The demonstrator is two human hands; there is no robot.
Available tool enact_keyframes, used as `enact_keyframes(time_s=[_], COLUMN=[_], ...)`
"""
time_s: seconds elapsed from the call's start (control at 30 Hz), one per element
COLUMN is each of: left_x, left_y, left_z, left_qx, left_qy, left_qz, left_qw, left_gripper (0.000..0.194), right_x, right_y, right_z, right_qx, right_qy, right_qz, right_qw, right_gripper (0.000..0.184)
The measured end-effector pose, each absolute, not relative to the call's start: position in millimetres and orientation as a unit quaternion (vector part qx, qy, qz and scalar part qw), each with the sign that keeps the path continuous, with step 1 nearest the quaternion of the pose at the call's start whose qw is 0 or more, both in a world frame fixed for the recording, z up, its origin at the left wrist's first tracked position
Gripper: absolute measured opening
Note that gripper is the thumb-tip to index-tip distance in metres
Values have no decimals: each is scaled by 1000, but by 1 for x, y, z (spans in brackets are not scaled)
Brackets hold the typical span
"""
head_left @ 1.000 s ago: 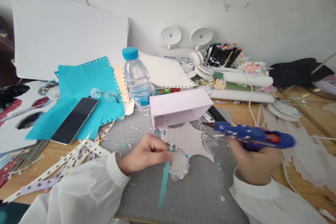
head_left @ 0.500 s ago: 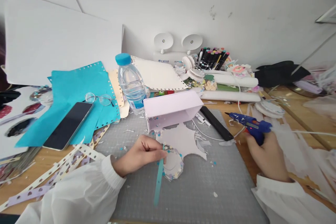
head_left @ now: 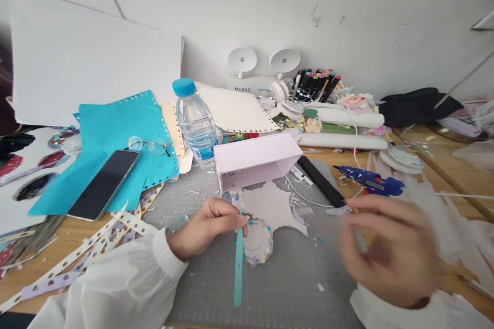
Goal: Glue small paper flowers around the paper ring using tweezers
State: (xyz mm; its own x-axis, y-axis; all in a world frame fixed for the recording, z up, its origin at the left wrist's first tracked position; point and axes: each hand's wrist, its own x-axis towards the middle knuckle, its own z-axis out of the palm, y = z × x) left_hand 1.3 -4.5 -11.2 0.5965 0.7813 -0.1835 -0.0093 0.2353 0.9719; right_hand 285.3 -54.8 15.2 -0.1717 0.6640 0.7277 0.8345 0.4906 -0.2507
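My left hand is closed in a pinch on a narrow teal paper strip, which hangs down toward me. Right beside those fingertips is a round white paper disc with small coloured bits round its rim; whether the fingers also grip it, I cannot tell. My right hand is blurred by motion, fingers curved and apart, with nothing visible in them. Just beyond it lies a blue glue gun, its nozzle pointing left. A pale lilac paper piece with scalloped edges lies behind the disc.
A lilac open box stands on the grey cutting mat, beside a water bottle and a black bar. Leftward are teal paper sheets, a phone, glasses and punched paper strips. Markers stand behind.
My right hand has let go of the glue gun and moved toward me, its fingers now apart. My left hand keeps the teal strip, which hangs more nearly straight down.
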Motion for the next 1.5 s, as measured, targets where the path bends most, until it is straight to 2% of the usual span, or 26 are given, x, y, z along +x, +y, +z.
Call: enact_keyframes(time_s=[0.13,0.23,0.3,0.4,0.53,0.63,0.73,0.8,0.87,0.97,1.03,1.23,1.5], left_x=[3,3,3,4,5,3,0,-1,-1,3,6,5,8], left_y=[-5,-5,-5,-5,-5,-5,-3,-3,-2,-1,-2,-4,0], left_z=[-7,-4,-3,-5,-11,-13,-9,-6,-3,-4,-7,-9,-5], left_qx=[492,476,478,481,495,533,579,640,718,805,830,809,799], left_qy=[340,323,318,319,338,372,401,368,300,224,211,266,243], left_qz=[301,316,321,327,338,360,392,391,370,319,293,255,310], left_qw=[743,755,753,749,726,670,592,550,508,448,425,457,455], left_gripper=[41,55,57,56,51,41,38,34,41,74,87,69,51], right_x=[222,198,192,189,195,205,213,216,218,221,221,216,210], right_y=[-46,-35,-30,-27,-28,-30,-33,-34,-34,-32,-30,-33,-44], right_z=[36,38,36,29,19,14,8,2,-4,-12,-15,-18,-11], right_qx=[-234,-171,-147,-135,-188,-254,-340,-372,-393,-417,-409,-379,-345], right_qy=[-901,-931,-938,-925,-878,-846,-752,-661,-591,-527,-504,-504,-514], right_qz=[-146,-154,-169,-199,-190,-111,40,143,224,340,402,477,553], right_qw=[334,284,265,293,398,455,563,636,668,658,646,612,558], right_gripper=[18,20,20,18,20,21,27,30,25,17,16,15,16])
